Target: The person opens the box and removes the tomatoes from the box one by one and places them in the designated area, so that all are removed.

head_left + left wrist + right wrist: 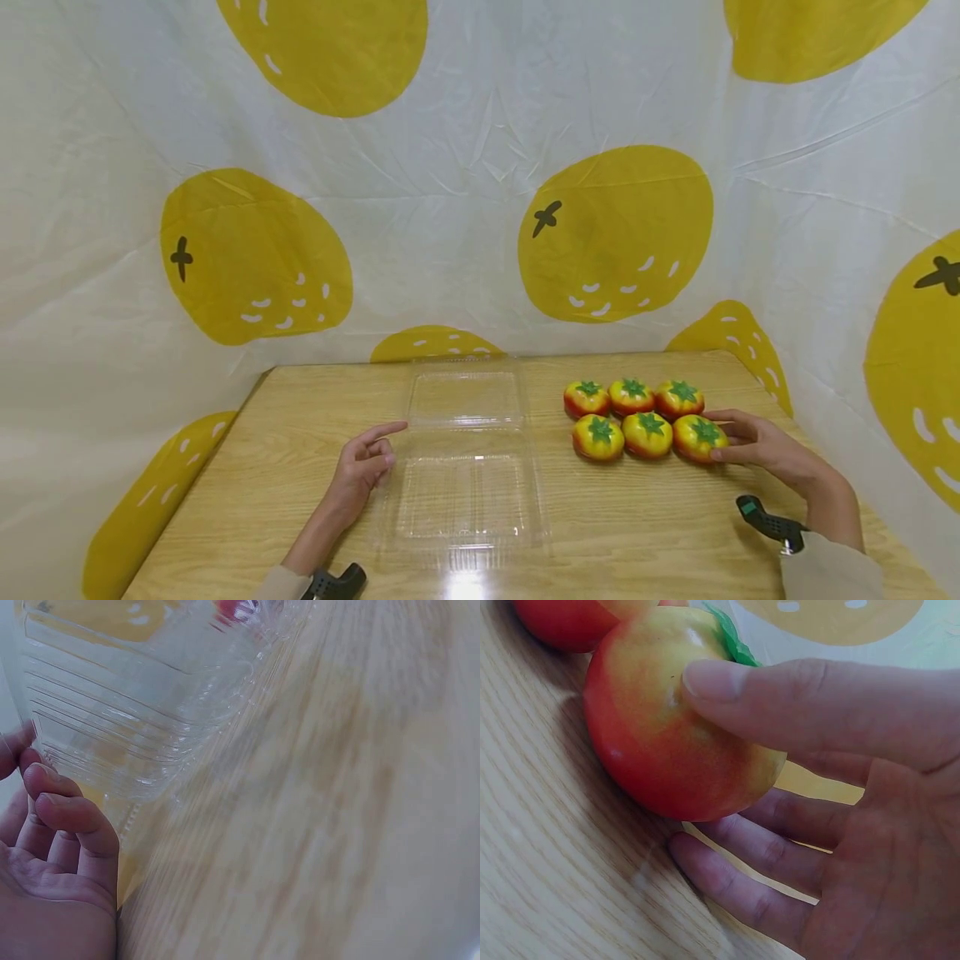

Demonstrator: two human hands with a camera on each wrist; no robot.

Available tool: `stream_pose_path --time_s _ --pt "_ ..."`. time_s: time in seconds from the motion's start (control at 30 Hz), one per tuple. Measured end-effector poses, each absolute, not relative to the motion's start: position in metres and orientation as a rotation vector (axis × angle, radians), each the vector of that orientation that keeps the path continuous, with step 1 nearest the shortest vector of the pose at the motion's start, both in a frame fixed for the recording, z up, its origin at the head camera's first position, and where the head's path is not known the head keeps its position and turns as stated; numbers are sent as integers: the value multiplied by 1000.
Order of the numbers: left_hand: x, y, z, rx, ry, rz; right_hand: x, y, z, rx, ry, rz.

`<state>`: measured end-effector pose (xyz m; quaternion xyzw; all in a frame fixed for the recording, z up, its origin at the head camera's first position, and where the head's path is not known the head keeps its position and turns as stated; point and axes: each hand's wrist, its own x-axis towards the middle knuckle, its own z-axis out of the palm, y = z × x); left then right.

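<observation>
Several glossy red-and-yellow toy tomatoes with green star-shaped tops stand in two rows on the right of the table. My right hand [768,450] holds the rightmost front tomato [698,438], thumb on its near side and fingers around the far side. In the right wrist view, the thumb presses on that tomato [652,727], which rests on the wood. A clear plastic clamshell box [463,500] lies opened flat, its lid [467,396] toward the wall. By the box's left edge is my left hand [362,471], index finger extended, other fingers loosely curled. Whether it touches the box I cannot tell.
The wooden table [292,433] ends at a white cloth [420,250] printed with yellow fruit, hanging behind and at both sides. Next to the held tomato stand a front-row tomato [648,436] and a back-row one [679,400].
</observation>
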<state>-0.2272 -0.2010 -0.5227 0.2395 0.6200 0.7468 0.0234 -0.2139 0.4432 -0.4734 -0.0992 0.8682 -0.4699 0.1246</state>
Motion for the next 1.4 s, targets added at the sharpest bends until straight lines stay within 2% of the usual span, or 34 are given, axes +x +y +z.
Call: stream_pose_path --time_s 0.73,1.4 --pt "-230 -200 -523 780 1891 2316 -215 445 -476 -279 2550 -1345" --pt "-227 -204 -523 709 1823 2381 -210 445 -469 -275 2569 -1292"
